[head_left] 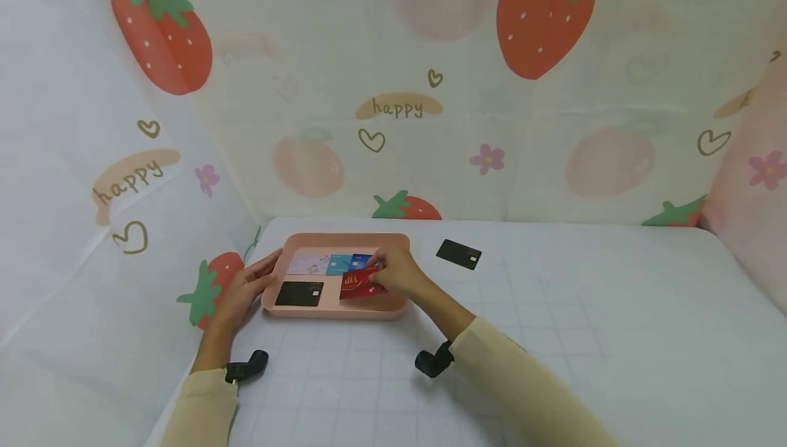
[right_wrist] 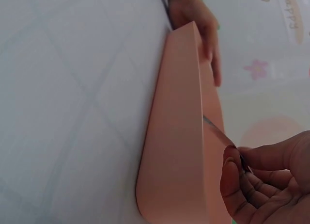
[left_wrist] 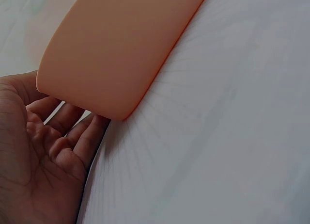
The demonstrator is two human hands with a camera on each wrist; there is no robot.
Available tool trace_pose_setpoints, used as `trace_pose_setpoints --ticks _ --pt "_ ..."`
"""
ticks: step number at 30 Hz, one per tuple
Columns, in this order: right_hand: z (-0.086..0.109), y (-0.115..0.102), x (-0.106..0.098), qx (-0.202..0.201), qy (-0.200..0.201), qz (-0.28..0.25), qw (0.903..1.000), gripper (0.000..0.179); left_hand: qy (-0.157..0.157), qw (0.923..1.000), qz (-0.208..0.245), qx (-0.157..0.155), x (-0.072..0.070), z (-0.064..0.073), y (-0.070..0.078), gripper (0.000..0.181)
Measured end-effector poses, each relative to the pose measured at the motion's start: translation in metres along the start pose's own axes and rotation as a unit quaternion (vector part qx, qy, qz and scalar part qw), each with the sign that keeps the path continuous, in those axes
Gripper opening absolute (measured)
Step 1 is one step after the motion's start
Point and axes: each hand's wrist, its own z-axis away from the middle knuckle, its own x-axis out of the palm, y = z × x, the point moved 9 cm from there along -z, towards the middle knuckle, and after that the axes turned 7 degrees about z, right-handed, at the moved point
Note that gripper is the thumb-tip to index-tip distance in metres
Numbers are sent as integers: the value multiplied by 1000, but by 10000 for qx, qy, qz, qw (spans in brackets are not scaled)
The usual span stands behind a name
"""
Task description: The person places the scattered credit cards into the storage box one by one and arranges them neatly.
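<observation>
A shallow pink tray [head_left: 335, 314] lies on the table. My left hand [head_left: 242, 291] holds it at the left end, thumb over the rim and fingers along the outer wall [left_wrist: 111, 54]. Over the tray's right half, my right hand [head_left: 398, 272] pinches a red VIP card [head_left: 354, 285] between thumb and fingers; the card is tilted, seen nearly edge-on in the right wrist view. Behind it, a pale floral card [head_left: 309, 265], a teal card [head_left: 338, 265] and a blue card [head_left: 359, 261] form a row inside the tray. A black card [head_left: 298, 294] occupies the front left.
Another black card [head_left: 458, 254] lies on the white gridded tablecloth [head_left: 529, 337], right of the tray. A strawberry-print curtain [head_left: 467, 105] closes off the back, and similar sheeting hangs at the left and right sides.
</observation>
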Motion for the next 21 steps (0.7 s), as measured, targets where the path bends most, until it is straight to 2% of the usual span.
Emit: trace_pose_setpoints --ticks 15,21 --pt "-12 3 18 122 -42 61 9999 20 -6 9999 -104 5 0 -2 3 55" --pt "-17 7 24 151 -62 -44 9999 19 21 9999 -78 -97 -1 -2 -1 54"
